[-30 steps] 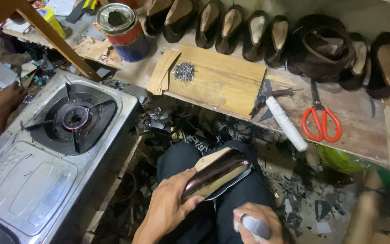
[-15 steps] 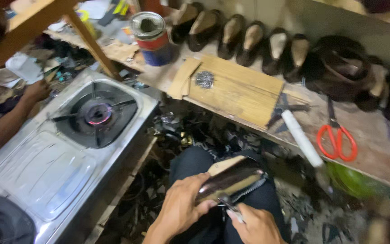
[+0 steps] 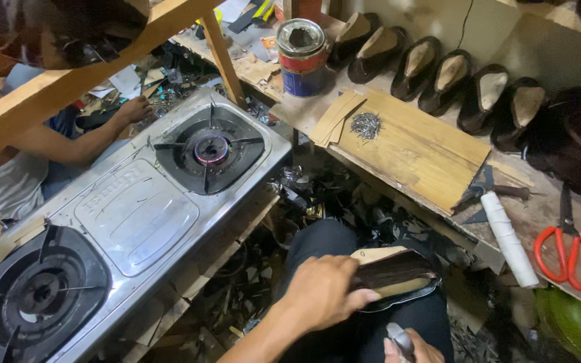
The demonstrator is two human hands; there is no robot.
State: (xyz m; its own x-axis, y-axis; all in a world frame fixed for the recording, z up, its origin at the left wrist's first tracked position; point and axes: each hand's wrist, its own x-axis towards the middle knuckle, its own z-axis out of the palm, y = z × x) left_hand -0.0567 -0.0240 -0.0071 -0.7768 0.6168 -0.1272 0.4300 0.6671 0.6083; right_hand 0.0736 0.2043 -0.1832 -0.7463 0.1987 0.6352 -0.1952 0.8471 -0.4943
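Observation:
My left hand grips a dark leather shoe upper on its last, resting on my lap over black trousers. The sole side of the last shows pale beside my fingers. My right hand sits at the bottom edge, closed around a small metal tool just below the shoe. Only part of that hand is in view.
A two-burner steel gas stove fills the left, its far burner lit. A wooden board with a pile of small nails, a paint can, a row of shoes on lasts, a white roll and red scissors lie on the bench. Another person's arm reaches in at the left.
The view has swung left and down, showing more of the stove. My right hand dropped lower, toward the bottom edge. My left hand keeps hold of the shoe.

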